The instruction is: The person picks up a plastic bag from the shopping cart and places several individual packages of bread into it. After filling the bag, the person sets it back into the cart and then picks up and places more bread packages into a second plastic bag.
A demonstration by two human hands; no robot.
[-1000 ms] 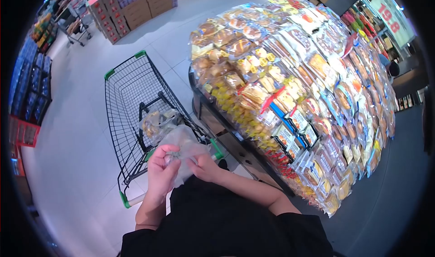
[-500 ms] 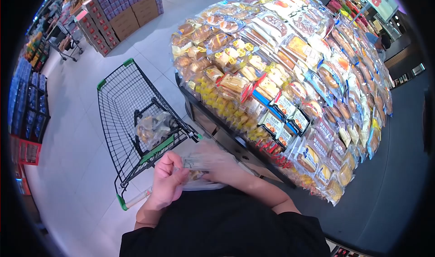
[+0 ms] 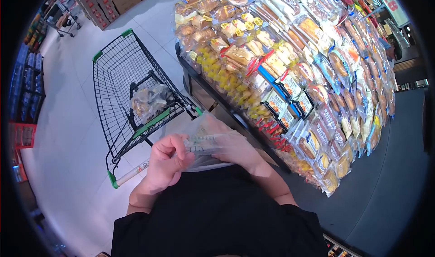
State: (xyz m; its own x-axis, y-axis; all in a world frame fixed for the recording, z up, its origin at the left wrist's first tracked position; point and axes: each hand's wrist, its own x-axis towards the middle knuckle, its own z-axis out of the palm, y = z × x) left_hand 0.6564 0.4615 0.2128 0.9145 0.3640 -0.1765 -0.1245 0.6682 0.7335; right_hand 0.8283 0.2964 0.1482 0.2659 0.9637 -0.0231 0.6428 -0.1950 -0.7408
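Note:
A clear plastic bag [image 3: 206, 132] is stretched between my two hands, in front of my black shirt. My left hand [image 3: 170, 162] is closed, pinching the bag's left edge between thumb and fingers. On the other side, my right hand [image 3: 238, 150] grips the bag, its fingers partly covered by the film. I cannot make out anything inside the bag. Just beyond my hands stands a shopping cart [image 3: 131, 71] of black wire with green corners. Another clear bag [image 3: 149, 103] with brownish contents sits in it.
A display [image 3: 272, 76] heaped with packaged breads and cakes stands close on the right, its dark edge [image 3: 217, 103] running beside the cart. Stacked cartons [image 3: 99, 8] and another cart [image 3: 63, 24] are at the back left. Shelves [image 3: 27, 85] line the far left.
My right hand was blurred by motion and now shows clearly at the bag. The bag is more spread out and rises higher. The view has tilted, so the cart and display sit differently.

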